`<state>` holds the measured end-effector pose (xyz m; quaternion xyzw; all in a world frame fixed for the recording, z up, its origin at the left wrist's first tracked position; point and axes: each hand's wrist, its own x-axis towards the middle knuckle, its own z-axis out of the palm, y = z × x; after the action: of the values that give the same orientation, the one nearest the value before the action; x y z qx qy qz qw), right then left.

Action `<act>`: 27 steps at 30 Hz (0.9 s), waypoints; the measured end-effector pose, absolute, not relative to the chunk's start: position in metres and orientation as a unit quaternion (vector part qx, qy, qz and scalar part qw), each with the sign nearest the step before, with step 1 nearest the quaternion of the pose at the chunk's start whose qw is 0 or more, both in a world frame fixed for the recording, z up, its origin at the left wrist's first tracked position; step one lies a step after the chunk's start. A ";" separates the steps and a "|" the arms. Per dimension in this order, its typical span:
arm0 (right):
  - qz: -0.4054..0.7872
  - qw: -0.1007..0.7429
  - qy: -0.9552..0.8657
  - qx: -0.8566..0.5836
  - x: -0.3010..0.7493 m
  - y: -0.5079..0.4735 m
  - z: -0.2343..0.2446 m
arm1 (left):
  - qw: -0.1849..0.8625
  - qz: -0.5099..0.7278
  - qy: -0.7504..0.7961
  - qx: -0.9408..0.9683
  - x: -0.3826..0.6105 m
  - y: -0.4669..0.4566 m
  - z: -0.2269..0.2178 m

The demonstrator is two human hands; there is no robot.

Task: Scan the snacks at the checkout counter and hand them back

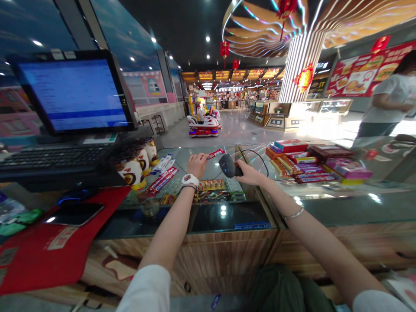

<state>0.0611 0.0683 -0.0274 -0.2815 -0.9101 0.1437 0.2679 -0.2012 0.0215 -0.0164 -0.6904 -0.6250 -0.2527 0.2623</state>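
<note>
My left hand (196, 165) is closed on one end of a red-wrapped candy bar (216, 153), holding it over the glass counter. Gripped by its handle in my right hand (248, 172) is a black barcode scanner (227, 166), its head close to the candy bar and a small blue light showing on it. A cable (260, 154) loops away behind that hand. Left of my left wrist, more red candy bars (162, 181) lie on the glass beside white-and-blue packets (164, 164).
Piled wrapped sweets and boxes (312, 162) occupy the right counter. On the left stand a monitor (74, 93), a keyboard (55, 158) and several patterned cups (131, 171). A phone (76, 214) rests on a red mat (65, 255). A person (390, 95) stands beyond, at right.
</note>
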 end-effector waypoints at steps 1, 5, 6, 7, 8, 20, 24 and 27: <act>0.147 0.259 -0.917 -0.267 0.060 0.068 -0.029 | 0.262 -0.251 -0.623 -0.693 -0.200 0.021 -0.016; 0.154 0.221 -0.936 -0.227 0.056 0.064 -0.035 | 0.262 -0.249 -0.609 -0.706 -0.197 0.020 -0.014; 0.155 0.213 -0.939 -0.222 0.055 0.064 -0.036 | 0.261 -0.250 -0.605 -0.709 -0.196 0.020 -0.014; 0.155 0.207 -0.941 -0.217 0.054 0.063 -0.036 | 0.261 -0.250 -0.601 -0.713 -0.195 0.020 -0.014; 0.154 0.202 -0.943 -0.213 0.054 0.063 -0.037 | 0.260 -0.251 -0.598 -0.716 -0.194 0.020 -0.013; 0.126 0.268 -0.931 -0.216 0.051 0.058 -0.028 | 0.263 -0.242 -0.573 -0.738 -0.175 0.007 -0.007; 0.034 0.414 -0.867 -0.275 0.057 0.046 -0.008 | 0.277 -0.252 -0.552 -0.745 -0.160 -0.005 0.001; -0.014 0.425 -0.860 -0.283 0.067 0.035 0.003 | 0.292 -0.252 -0.529 -0.756 -0.144 -0.013 0.006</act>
<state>0.0667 0.0354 0.0034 -0.2826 -0.8599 -0.0144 0.4249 -0.1435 -0.0126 0.0062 -0.7560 -0.5293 -0.2516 0.2918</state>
